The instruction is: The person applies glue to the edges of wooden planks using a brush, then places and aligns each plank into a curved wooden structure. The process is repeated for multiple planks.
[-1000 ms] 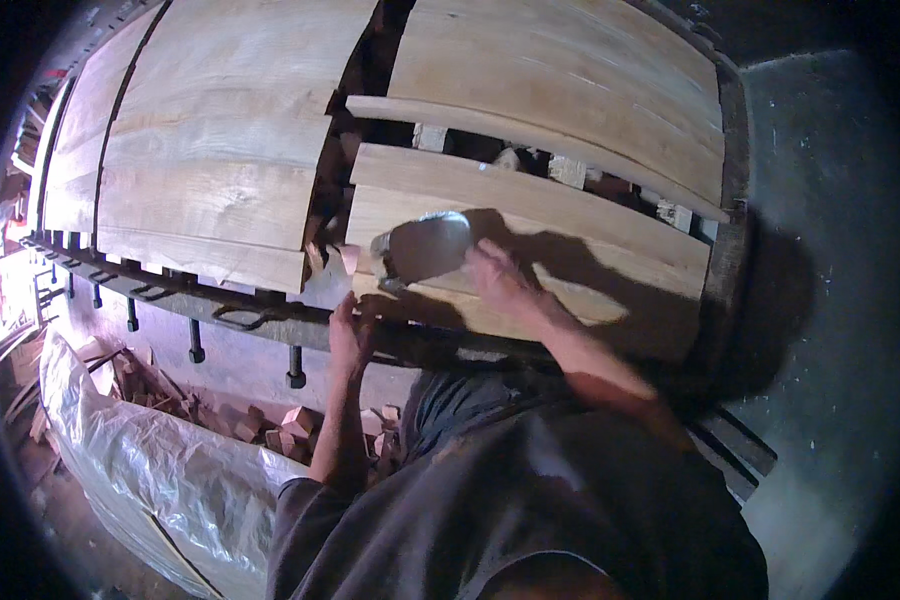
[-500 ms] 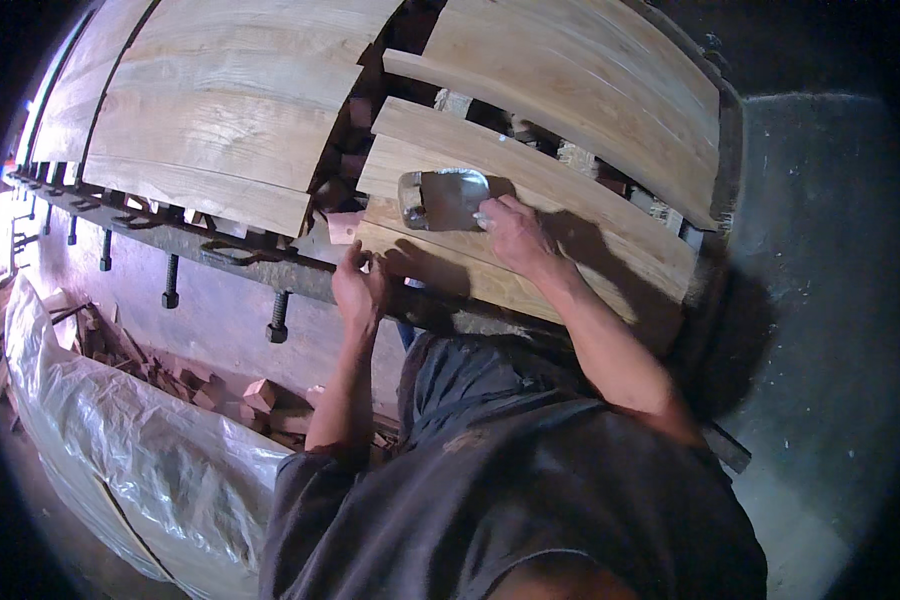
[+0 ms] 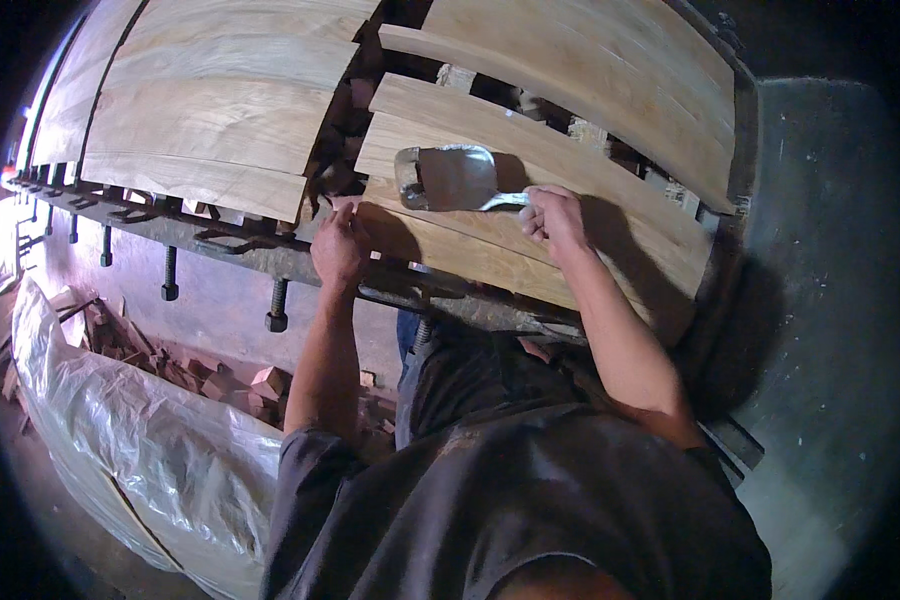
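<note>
My right hand (image 3: 556, 219) is wrapped round the handle of a silvery metal hand tool (image 3: 460, 178). The tool's broad, rounded-square head looks scoop-like, with a brownish middle and a thick, worn left end. It is over the pale wooden boards (image 3: 480, 240), casting a shadow on them; whether it touches them I cannot tell. My left hand (image 3: 339, 247) is closed, fingertips pinched together, at the lower left corner of these boards, beside the gap. What its fingers hold, if anything, is hidden.
A wide wooden panel (image 3: 210, 110) lies left of the dark gap, another (image 3: 610, 90) beyond the boards. Along the front runs a dark metal rail (image 3: 240, 255) with hanging bolts (image 3: 277, 308). Wood offcuts (image 3: 268, 382) and plastic sheeting (image 3: 150, 430) are at lower left.
My right hand has shifted right, away from the tool's head, and more of the handle shows. My left hand has moved up and left, its fingers now curled closer together.
</note>
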A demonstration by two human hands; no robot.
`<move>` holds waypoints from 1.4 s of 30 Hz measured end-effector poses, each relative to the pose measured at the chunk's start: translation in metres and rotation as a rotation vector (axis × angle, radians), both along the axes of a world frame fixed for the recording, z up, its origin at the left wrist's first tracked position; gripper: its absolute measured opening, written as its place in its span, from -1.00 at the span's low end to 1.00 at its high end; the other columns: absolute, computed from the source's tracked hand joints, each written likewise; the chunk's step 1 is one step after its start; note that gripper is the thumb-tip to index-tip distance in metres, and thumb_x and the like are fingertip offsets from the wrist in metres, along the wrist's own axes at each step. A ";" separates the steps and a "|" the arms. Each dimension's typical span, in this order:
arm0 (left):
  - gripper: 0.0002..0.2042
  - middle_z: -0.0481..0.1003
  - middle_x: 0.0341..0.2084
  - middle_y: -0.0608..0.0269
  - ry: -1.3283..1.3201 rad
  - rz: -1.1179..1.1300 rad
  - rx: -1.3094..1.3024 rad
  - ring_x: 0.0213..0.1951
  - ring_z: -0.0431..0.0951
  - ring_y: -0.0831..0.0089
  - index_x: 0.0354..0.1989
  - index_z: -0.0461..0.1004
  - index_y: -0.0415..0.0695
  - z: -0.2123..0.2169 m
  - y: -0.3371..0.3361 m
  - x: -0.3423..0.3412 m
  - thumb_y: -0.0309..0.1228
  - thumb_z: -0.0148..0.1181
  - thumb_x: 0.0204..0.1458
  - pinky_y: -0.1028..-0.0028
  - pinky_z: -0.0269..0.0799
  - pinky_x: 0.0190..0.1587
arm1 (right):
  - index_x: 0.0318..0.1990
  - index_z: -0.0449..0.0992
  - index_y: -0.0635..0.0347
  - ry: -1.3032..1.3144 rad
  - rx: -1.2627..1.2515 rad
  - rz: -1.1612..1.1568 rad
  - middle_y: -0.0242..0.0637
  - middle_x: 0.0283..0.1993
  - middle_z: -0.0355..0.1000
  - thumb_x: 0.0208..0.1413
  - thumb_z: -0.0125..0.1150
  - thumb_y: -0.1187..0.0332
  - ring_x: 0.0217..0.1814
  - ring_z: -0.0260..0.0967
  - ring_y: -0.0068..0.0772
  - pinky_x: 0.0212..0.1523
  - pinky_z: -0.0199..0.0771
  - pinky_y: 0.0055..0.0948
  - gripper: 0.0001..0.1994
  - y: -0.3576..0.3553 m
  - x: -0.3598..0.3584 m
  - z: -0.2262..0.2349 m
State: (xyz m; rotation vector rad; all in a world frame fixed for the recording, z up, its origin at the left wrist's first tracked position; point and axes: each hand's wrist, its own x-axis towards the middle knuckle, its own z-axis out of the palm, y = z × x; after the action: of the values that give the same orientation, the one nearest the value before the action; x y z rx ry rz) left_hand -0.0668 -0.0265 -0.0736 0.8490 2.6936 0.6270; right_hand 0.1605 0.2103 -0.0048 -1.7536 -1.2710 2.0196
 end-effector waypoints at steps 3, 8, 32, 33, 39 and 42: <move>-0.79 0.55 -0.28 0.02 -0.032 -0.144 -0.064 -0.23 0.56 -0.01 -0.19 0.52 -0.07 0.004 0.000 -0.002 -0.30 0.01 0.10 0.12 0.47 -0.21 | -0.19 0.47 0.26 0.000 -0.051 -0.020 -0.25 -0.54 0.41 0.10 0.15 0.30 -0.71 0.28 -0.52 -0.75 0.12 -0.55 -0.77 0.005 0.014 0.004; -0.82 0.53 -0.35 0.03 -0.059 -0.192 -0.032 -0.27 0.53 -0.03 -0.26 0.49 -0.06 0.010 -0.001 -0.001 -0.32 -0.01 0.07 0.09 0.46 -0.23 | -0.22 0.48 0.22 0.092 -0.101 -0.115 -0.28 -0.52 0.42 0.12 0.16 0.25 -0.67 0.29 -0.52 -0.71 0.17 -0.52 -0.78 -0.002 0.018 0.012; -0.78 0.53 -0.43 0.08 0.082 -0.155 -0.053 -0.37 0.54 0.08 -0.24 0.48 -0.12 -0.014 -0.002 -0.010 -0.39 0.10 -0.09 0.16 0.48 -0.35 | -0.15 0.51 0.27 0.473 0.433 -0.019 -0.27 -0.45 0.44 0.14 0.19 0.38 -0.53 0.33 -0.49 -0.55 0.24 -0.53 -0.82 0.117 -0.155 0.024; -0.78 0.52 -0.43 0.08 0.088 -0.152 -0.042 -0.36 0.54 0.09 -0.24 0.48 -0.12 -0.016 -0.004 -0.011 -0.39 0.10 -0.09 0.16 0.47 -0.34 | -0.17 0.53 0.28 0.419 0.490 0.008 -0.28 -0.45 0.45 0.14 0.20 0.38 -0.54 0.33 -0.50 -0.55 0.25 -0.53 -0.82 0.116 -0.176 0.025; -0.77 0.52 -0.42 0.10 0.039 -0.140 -0.081 -0.34 0.54 0.10 -0.22 0.48 -0.12 -0.015 -0.004 -0.011 -0.39 0.10 -0.08 0.17 0.46 -0.30 | -0.31 0.62 0.15 0.064 0.823 0.203 -0.24 -0.44 0.53 0.06 0.26 0.26 -0.42 0.47 -0.41 -0.33 0.47 -0.41 -0.83 0.129 -0.255 -0.004; -0.79 0.51 -0.44 0.09 0.055 -0.127 -0.077 -0.37 0.53 0.10 -0.23 0.50 -0.12 -0.011 -0.003 -0.011 -0.41 0.10 -0.06 0.18 0.47 -0.32 | -0.30 0.64 0.03 -0.105 0.879 0.258 -0.19 -0.37 0.56 0.02 0.27 0.22 -0.29 0.50 -0.17 -0.23 0.45 -0.27 -0.84 0.129 -0.275 -0.015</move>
State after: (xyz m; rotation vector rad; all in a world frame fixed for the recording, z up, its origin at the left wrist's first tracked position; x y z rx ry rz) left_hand -0.0782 -0.0294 -0.0851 1.0215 2.6665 0.4749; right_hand -0.1141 0.3395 -0.0194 -1.2999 -2.0662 1.1263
